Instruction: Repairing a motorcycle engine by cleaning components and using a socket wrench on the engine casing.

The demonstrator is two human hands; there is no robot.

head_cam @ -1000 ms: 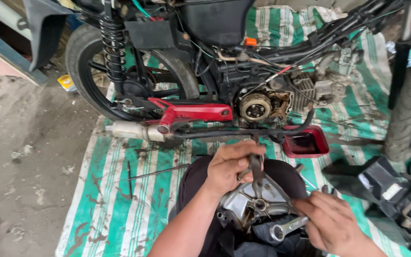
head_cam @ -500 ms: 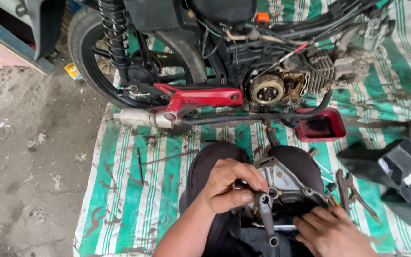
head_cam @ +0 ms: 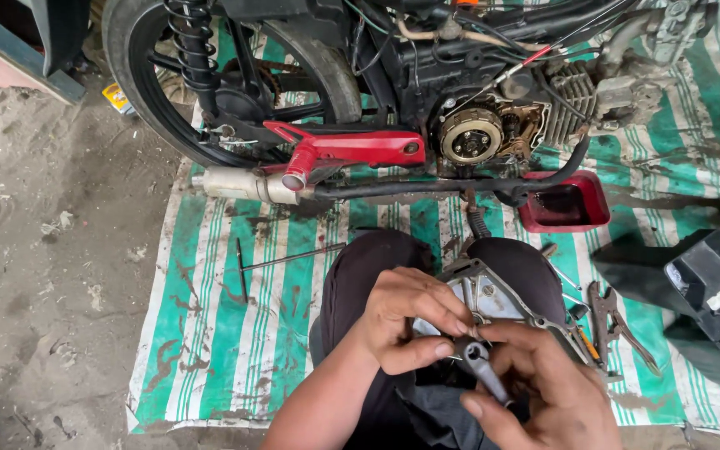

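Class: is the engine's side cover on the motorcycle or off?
Off: the clutch sits exposed, and the metal cover lies on the person's lap.

My left hand (head_cam: pixel 406 321) curls over the grey engine cover (head_cam: pixel 502 304) on my lap, while my right hand (head_cam: pixel 543 392) at five o'clock grips a wrench (head_cam: pixel 481 367) against it. At twelve o'clock stands the motorcycle (head_cam: pixel 427 92); pliers (head_cam: pixel 614 321) lie at three o'clock on the striped tarp (head_cam: pixel 235 333).
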